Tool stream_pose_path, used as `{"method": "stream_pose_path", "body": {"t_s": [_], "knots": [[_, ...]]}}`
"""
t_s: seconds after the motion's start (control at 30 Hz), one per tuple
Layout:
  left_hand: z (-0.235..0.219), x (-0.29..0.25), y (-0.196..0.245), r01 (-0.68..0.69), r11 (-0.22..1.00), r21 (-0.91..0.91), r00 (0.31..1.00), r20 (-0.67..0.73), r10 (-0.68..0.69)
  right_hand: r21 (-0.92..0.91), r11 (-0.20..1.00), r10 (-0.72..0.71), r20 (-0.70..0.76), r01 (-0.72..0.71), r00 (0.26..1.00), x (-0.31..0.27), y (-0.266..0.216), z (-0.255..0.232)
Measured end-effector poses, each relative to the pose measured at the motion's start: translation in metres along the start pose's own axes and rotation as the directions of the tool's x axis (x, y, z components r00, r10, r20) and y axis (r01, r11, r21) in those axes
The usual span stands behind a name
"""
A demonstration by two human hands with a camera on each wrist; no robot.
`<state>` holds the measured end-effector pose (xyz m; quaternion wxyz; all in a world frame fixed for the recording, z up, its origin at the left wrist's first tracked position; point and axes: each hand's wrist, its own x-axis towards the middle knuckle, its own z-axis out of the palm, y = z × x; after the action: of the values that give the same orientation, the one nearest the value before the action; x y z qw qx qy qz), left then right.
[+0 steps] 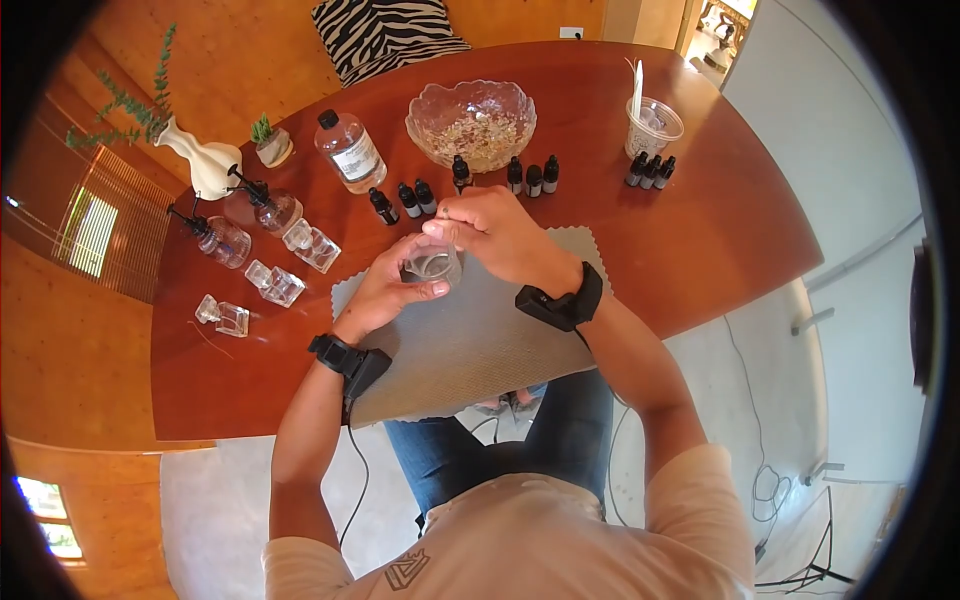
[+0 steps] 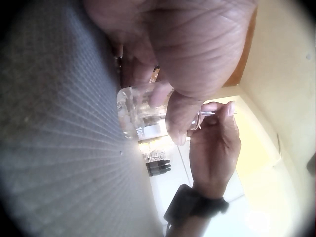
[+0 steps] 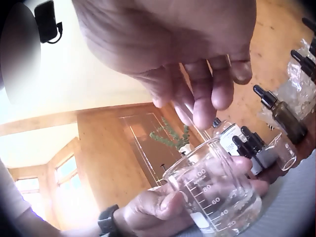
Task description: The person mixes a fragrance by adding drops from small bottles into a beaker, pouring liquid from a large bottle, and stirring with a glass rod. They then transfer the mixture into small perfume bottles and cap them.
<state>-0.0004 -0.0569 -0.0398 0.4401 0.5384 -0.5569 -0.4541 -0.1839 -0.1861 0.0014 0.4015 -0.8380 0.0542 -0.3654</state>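
Observation:
My left hand (image 1: 383, 287) grips a clear glass beaker (image 3: 217, 197) with white measuring marks, its thumb on one side and fingers round the other. The beaker is close over the grey textured mat (image 1: 470, 350), with a little clear liquid low inside it. Above the rim, my right hand (image 1: 495, 235) pinches a thin clear rod (image 2: 210, 113) between thumb and fingers. In the right wrist view the rod slants down into the beaker; its lower end is hard to make out through the glass.
Small black-capped bottles (image 1: 535, 180) line up beyond the mat, before a glass bowl (image 1: 470, 125) of dried bits. A large labelled bottle (image 1: 352, 155), clear perfume bottles (image 1: 275, 285), pump bottles (image 1: 225, 240) and a white vase (image 1: 205, 165) stand left. A plastic cup (image 1: 655, 125) stands right.

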Motion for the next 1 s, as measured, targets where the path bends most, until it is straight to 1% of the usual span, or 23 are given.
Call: {"method": "stream_pose_path", "body": {"t_s": [0.03, 0.13, 0.23, 0.27, 0.33, 0.43, 0.47, 0.53, 0.57, 0.63, 0.73, 0.83, 0.87, 0.93, 1.0], "knots": [[0.002, -0.001, 0.005, 0.0, 1.0, -0.008, 1.0, -0.001, 0.0, 0.027, 0.999, 0.031, 0.047, -0.033, 0.998, -0.001, 0.0, -0.001], [0.002, -0.001, 0.002, 0.008, 1.0, -0.011, 1.0, -0.018, -0.008, -0.062, 0.992, -0.119, -0.139, 0.111, 0.983, 0.003, 0.003, 0.008], [0.002, -0.002, 0.007, 0.008, 1.0, -0.016, 1.0, -0.002, -0.008, 0.057, 0.997, 0.048, 0.047, -0.051, 0.998, -0.001, -0.003, 0.0], [0.002, -0.002, 0.01, 0.008, 1.0, -0.022, 1.0, 0.011, -0.008, 0.029, 0.999, 0.014, -0.011, -0.014, 1.0, 0.0, -0.002, 0.001], [0.001, -0.001, 0.002, 0.002, 1.0, 0.0, 1.0, -0.007, -0.002, -0.034, 0.998, -0.062, -0.121, 0.059, 0.991, 0.002, -0.001, 0.005], [0.001, -0.001, 0.004, -0.004, 1.0, -0.02, 1.0, 0.004, 0.004, -0.051, 0.999, 0.017, 0.024, -0.015, 1.0, 0.0, 0.0, 0.0], [0.002, -0.001, 0.006, -0.006, 0.999, -0.037, 1.0, 0.016, 0.007, -0.022, 1.0, 0.014, -0.013, -0.014, 1.0, 0.0, -0.001, 0.001], [0.001, 0.0, 0.001, -0.007, 1.0, -0.002, 1.0, 0.0, 0.007, 0.034, 0.999, 0.01, -0.086, -0.007, 0.996, 0.001, -0.003, 0.005], [0.0, 0.0, -0.001, -0.006, 1.0, 0.016, 1.0, -0.007, 0.006, 0.016, 1.0, 0.015, -0.051, -0.015, 0.999, 0.001, -0.001, 0.004], [0.001, -0.001, 0.003, 0.004, 1.0, -0.007, 1.0, 0.002, -0.004, -0.022, 0.999, 0.029, 0.018, -0.028, 0.999, 0.002, 0.002, 0.001], [0.002, 0.0, 0.003, -0.004, 1.0, -0.004, 1.0, 0.001, 0.004, 0.164, 0.979, 0.128, -0.025, -0.122, 0.991, -0.002, -0.003, 0.002], [0.002, -0.001, 0.005, 0.007, 0.999, -0.035, 1.0, 0.008, -0.007, 0.06, 0.987, 0.148, 0.07, -0.152, 0.987, 0.001, 0.004, -0.002], [0.002, -0.001, 0.006, 0.014, 0.998, -0.053, 1.0, 0.014, -0.013, 0.14, 0.973, 0.175, 0.076, -0.184, 0.982, 0.0, 0.004, -0.002], [0.002, 0.001, 0.002, -0.012, 1.0, -0.016, 1.0, 0.013, 0.012, 0.294, 0.923, 0.228, 0.095, -0.246, 0.969, -0.002, -0.001, -0.002], [0.001, 0.001, 0.001, -0.02, 1.0, 0.0, 1.0, 0.011, 0.02, 0.218, 0.945, 0.228, 0.096, -0.244, 0.969, -0.001, 0.008, -0.001]]}}
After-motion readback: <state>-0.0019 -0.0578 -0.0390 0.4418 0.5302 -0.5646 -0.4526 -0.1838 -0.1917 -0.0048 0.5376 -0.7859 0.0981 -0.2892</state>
